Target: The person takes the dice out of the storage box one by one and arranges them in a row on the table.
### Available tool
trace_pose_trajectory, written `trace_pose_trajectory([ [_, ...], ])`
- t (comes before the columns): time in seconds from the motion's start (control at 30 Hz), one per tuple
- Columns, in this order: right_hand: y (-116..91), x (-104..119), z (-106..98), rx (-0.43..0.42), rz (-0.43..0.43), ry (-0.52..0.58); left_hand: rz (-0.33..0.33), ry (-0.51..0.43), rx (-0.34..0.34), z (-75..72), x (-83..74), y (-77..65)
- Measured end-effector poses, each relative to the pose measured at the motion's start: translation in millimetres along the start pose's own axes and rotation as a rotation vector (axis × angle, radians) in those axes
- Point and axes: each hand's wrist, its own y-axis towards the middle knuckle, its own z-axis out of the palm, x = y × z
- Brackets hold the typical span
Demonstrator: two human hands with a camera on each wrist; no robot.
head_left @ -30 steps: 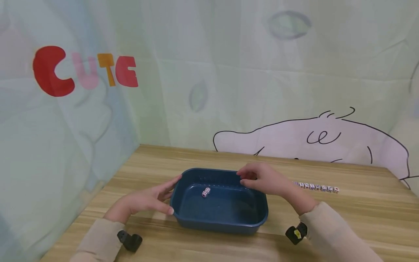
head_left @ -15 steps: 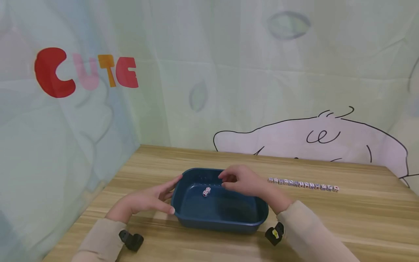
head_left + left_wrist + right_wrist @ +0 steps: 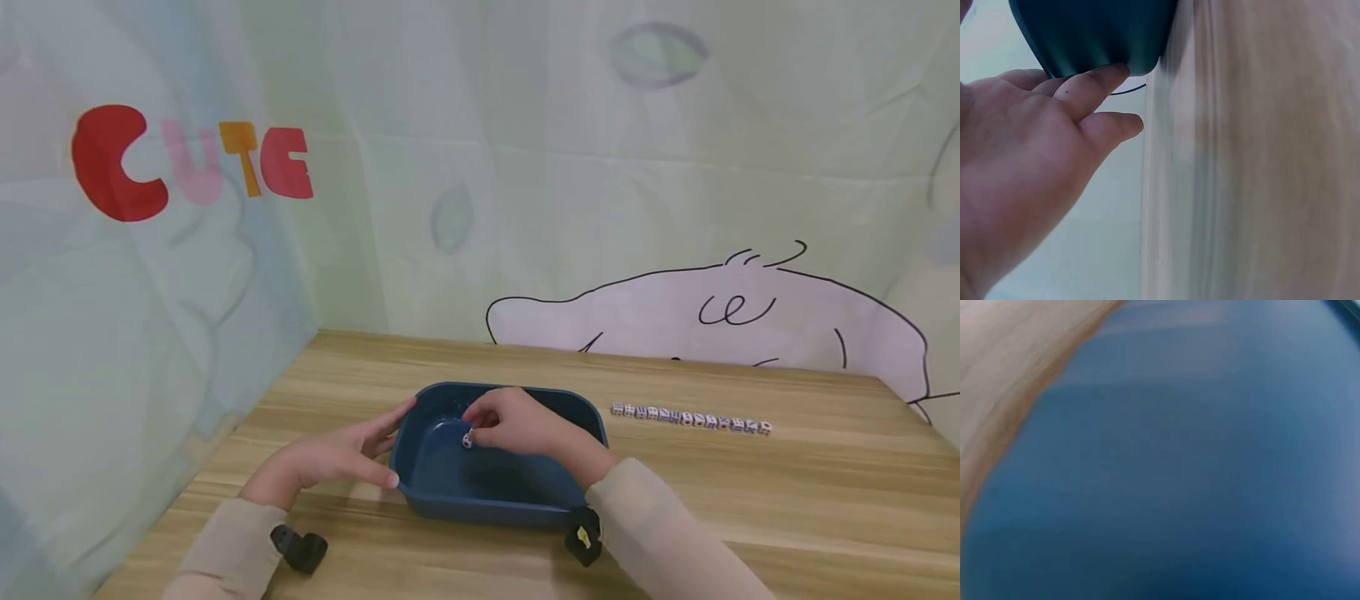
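A dark blue rectangular basin sits on the table in the head view. Inside, toward its left end, a white die with dark and red pips shows beside my right hand. Thumb and index finger of that hand are bent and apart, their tips right at the die; a second die is hidden there. My left hand rests against the basin's left end, thumb at the front corner and fingers toward the back. In the left wrist view, its extended fingers lie along the outer wall.
A straight row of several dice lies on the wooden table, right of the basin. Behind the table hangs a printed cloth. The right wrist view is filled by the basin's blurred blue surface.
My right hand has moved left across the basin, from its back right rim to the dice inside. The whole row of dice is now uncovered. My left hand stays at the basin's left end.
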Motion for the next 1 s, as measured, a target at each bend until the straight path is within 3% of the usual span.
trace_pose_trajectory([
  [0.8,17,-10,15,-0.031,0.175,-0.037,-0.004,-0.016,0.001,0.6,3.5,-1.5],
  [1.0,17,-10,15,-0.033,0.186,-0.063,0.001,-0.018,0.003,0.4,2.1,-0.7],
])
